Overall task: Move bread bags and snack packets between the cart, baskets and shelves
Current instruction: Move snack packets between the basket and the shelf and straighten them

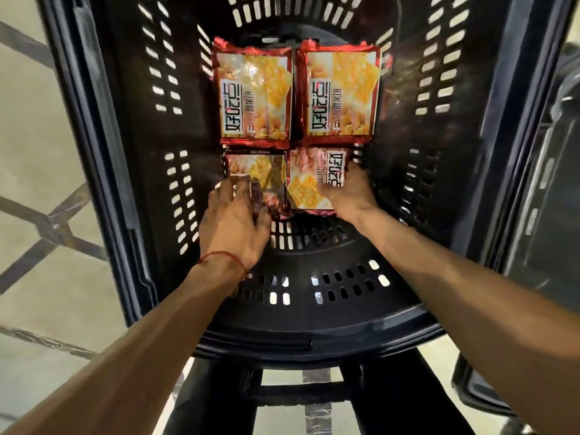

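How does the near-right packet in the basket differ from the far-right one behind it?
The near-right packet is held at its right edge by the right hand; the far-right packet lies untouched. The near-right packet's lettering sits at its far right, the far-right packet's along its left: turned opposite ways. Both have the same red-edged orange print, in the basket.

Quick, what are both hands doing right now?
Left hand: grips the near-left snack packet.
Right hand: grips the near-right snack packet.
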